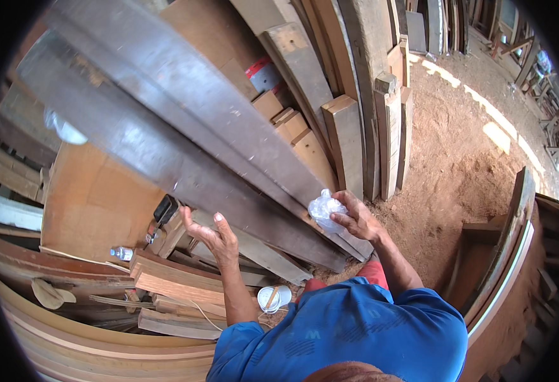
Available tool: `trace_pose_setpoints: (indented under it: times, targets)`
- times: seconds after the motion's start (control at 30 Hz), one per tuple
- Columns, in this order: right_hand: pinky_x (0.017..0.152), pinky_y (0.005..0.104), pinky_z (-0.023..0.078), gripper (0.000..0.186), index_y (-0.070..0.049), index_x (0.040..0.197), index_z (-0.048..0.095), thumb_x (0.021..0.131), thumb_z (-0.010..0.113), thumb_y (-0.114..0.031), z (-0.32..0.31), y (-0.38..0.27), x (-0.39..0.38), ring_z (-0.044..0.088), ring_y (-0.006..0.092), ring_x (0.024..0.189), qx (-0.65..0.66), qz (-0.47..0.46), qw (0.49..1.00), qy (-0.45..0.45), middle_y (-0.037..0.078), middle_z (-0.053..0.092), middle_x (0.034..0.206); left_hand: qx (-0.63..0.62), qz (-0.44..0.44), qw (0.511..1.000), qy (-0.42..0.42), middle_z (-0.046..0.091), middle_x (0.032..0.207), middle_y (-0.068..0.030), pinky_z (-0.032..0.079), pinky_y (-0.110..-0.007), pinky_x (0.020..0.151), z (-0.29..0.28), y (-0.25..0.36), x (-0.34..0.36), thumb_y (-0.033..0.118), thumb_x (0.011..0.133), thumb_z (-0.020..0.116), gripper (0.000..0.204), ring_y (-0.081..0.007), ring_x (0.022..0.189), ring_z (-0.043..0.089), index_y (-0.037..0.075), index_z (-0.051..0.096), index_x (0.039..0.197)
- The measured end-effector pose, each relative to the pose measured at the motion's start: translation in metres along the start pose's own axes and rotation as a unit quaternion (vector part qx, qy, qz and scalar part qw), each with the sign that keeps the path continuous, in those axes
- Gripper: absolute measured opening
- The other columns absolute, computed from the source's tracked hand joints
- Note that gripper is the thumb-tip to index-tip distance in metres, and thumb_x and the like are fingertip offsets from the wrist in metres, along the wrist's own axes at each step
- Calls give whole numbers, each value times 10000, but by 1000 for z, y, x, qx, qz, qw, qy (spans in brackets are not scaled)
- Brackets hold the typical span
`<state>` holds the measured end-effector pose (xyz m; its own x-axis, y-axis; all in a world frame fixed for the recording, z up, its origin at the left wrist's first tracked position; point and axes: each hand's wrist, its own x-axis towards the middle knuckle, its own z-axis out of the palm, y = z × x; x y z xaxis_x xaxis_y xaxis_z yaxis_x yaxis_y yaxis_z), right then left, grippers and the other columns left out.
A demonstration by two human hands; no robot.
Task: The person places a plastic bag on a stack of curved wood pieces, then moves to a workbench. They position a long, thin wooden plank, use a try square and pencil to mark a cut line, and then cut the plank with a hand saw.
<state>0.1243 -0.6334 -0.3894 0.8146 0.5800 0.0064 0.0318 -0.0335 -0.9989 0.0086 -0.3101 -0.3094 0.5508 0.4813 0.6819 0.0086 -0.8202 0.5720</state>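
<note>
My right hand (356,218) is closed on a bunched clear plastic bag (325,211), held over the near end of a long dark wooden plank (228,121). What the bag contains, if anything, cannot be made out. Raised with its fingers and thumb apart, my left hand (211,235) holds nothing. It is beside the left edge of a second dark plank (158,153), which runs alongside the first. Another whitish plastic bag (66,129) rests near the far left end of these planks.
A white bucket (274,298) with a stick in it stands by my legs. At left are stacked boards (177,283) and a small plastic bottle (121,253). Upright timbers (349,140) stand ahead. Sawdust covers the floor (445,146) at right, beside a wooden frame (493,254).
</note>
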Motion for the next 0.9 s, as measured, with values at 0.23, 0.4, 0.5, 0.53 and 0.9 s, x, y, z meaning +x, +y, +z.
trace_pose_setpoints:
  times: [0.23, 0.4, 0.5, 0.53, 0.9]
  targets:
    - [844, 465, 530, 444, -6, 1233, 501, 915, 729, -216, -121, 60, 44, 682, 374, 955, -144, 85, 984, 64, 250, 686, 1027, -48, -71, 995, 41, 128, 1549, -370, 142, -580, 1208, 142, 77, 31, 355, 957, 631, 937, -459, 1464, 177, -100, 58, 1542]
    - [870, 490, 519, 430, -15, 1241, 532, 907, 728, -201, -141, 79, 100, 684, 416, 1007, -183, 100, 977, -36, 260, 696, 1059, 305, -34, 942, 138, 228, 1494, -386, 215, -672, 1131, 190, 61, 30, 442, 893, 643, 1001, -564, 1422, 207, -98, 112, 1548]
    - [903, 479, 522, 439, -19, 1261, 543, 903, 737, -182, -125, 76, 149, 685, 408, 1047, -98, 86, 989, -69, 237, 699, 1109, 314, -33, 938, 146, 214, 1502, -380, 210, -666, 1137, 191, 57, 29, 462, 913, 571, 983, -551, 1430, 206, -109, 86, 1550]
    - [910, 477, 523, 446, -17, 1266, 541, 902, 740, -182, -114, 76, 169, 687, 408, 1051, -64, 89, 990, -85, 237, 699, 1119, 312, -29, 939, 143, 197, 1509, -375, 216, -649, 1145, 188, 58, 30, 468, 925, 568, 983, -532, 1435, 209, -109, 75, 1549]
    - [896, 488, 520, 365, -20, 1193, 599, 899, 736, -189, 6, 61, 407, 646, 442, 1047, -121, -82, 988, -56, 248, 677, 1102, 245, -32, 963, 110, 110, 1552, -365, 269, -591, 1164, 190, 61, 29, 406, 947, 497, 963, -474, 1445, 251, -33, -91, 1570]
